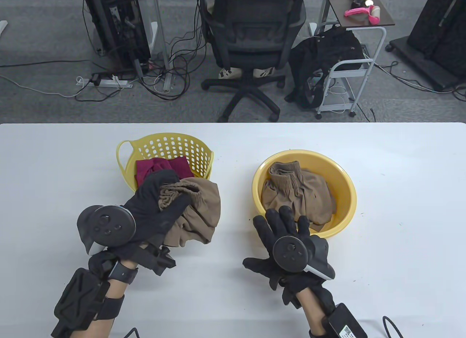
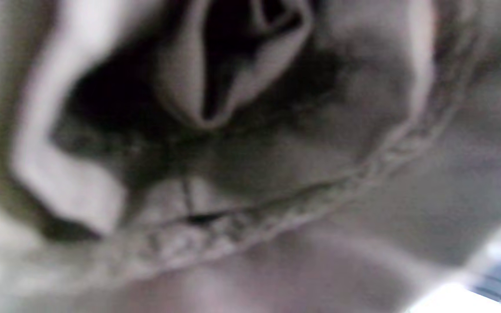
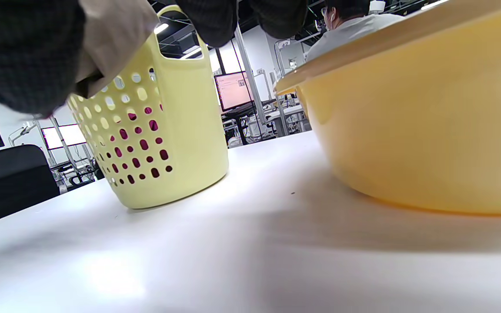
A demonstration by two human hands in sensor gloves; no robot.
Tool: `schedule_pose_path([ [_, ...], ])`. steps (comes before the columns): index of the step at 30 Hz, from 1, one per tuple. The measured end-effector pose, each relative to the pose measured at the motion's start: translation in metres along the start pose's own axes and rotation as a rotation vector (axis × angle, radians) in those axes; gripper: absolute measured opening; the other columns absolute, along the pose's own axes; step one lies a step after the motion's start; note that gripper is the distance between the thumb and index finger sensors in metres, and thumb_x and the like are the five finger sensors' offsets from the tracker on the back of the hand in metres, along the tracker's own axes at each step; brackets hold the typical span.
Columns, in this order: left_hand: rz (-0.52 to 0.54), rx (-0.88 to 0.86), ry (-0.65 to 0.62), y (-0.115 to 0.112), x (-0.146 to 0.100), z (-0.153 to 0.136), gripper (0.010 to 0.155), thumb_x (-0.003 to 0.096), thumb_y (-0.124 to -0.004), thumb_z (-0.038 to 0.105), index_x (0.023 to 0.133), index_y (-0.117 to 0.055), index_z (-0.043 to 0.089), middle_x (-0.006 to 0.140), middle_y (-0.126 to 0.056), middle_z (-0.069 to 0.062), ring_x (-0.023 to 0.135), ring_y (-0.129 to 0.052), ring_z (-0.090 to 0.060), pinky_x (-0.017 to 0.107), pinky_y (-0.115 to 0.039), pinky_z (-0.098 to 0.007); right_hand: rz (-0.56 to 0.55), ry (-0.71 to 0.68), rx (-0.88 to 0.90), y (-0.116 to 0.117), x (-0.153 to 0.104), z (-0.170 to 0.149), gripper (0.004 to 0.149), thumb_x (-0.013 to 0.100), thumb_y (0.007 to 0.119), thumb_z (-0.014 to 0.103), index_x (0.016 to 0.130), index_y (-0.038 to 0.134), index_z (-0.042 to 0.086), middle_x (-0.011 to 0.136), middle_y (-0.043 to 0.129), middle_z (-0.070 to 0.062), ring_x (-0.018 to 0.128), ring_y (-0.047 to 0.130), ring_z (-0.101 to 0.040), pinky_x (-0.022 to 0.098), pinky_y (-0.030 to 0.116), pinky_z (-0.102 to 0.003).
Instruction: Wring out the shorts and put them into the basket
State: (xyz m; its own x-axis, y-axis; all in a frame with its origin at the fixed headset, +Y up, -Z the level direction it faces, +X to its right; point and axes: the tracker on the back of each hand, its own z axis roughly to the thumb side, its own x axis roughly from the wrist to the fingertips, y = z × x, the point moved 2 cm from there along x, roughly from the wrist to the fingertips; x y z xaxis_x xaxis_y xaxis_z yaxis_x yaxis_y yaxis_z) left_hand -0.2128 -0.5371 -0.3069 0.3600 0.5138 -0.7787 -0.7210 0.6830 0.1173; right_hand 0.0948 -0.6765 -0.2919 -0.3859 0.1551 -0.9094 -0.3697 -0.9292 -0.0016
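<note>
My left hand grips a bunched pair of tan shorts just in front of the pale yellow perforated basket, the cloth overlapping its near rim. The left wrist view is filled by blurred tan fabric with a seam. A maroon garment lies in the basket. My right hand is spread flat, fingers straight, holding nothing, at the near rim of the yellow basin. A second tan pair of shorts lies in that basin. The right wrist view shows the basket, the basin and the held shorts.
Basket and basin stand side by side mid-table with a gap of white table between them. Beyond the far edge are an office chair, a white trolley and floor cables.
</note>
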Motion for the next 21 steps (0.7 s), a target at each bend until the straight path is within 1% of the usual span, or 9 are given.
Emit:
schedule_pose_path([
  [8,0.027,0.062,0.003,0.022,0.024,0.003,0.063,0.0594,-0.071,0.05,0.105,-0.038,0.022,0.11,-0.056,-0.017,0.095,-0.075,-0.047,0.073,-0.059,-0.065,-0.007,-0.015,0.01,-0.001,-0.002,0.002,0.101,0.041,0.082,0.073,0.112,0.045,0.013,0.114,0.037,-0.026,0.103,0.024,-0.056,0.063,0.022,-0.08],
  [13,0.036,0.121,0.019,0.035,0.042,0.002,0.064,0.059,-0.068,0.048,0.105,-0.033,0.022,0.112,-0.05,-0.017,0.098,-0.07,-0.048,0.074,-0.056,-0.065,-0.009,-0.018,-0.007,-0.002,-0.004,0.002,0.101,0.041,0.082,0.073,0.112,0.045,0.013,0.114,0.036,-0.026,0.103,0.024,-0.056,0.063,0.021,-0.081],
  [18,0.021,0.194,0.054,0.033,0.057,-0.008,0.063,0.0577,-0.07,0.046,0.104,-0.033,0.024,0.113,-0.046,-0.017,0.101,-0.065,-0.049,0.075,-0.052,-0.065,-0.022,-0.02,-0.016,-0.004,-0.006,0.001,0.1,0.041,0.082,0.073,0.112,0.045,0.013,0.114,0.036,-0.026,0.103,0.024,-0.056,0.063,0.021,-0.081],
  [21,-0.008,0.243,0.087,0.024,0.063,-0.02,0.062,0.0568,-0.072,0.044,0.104,-0.035,0.025,0.114,-0.045,-0.016,0.103,-0.064,-0.049,0.075,-0.052,-0.065,-0.027,-0.02,-0.015,-0.005,-0.007,0.001,0.1,0.041,0.082,0.073,0.112,0.045,0.013,0.114,0.036,-0.026,0.103,0.024,-0.056,0.062,0.021,-0.081],
])
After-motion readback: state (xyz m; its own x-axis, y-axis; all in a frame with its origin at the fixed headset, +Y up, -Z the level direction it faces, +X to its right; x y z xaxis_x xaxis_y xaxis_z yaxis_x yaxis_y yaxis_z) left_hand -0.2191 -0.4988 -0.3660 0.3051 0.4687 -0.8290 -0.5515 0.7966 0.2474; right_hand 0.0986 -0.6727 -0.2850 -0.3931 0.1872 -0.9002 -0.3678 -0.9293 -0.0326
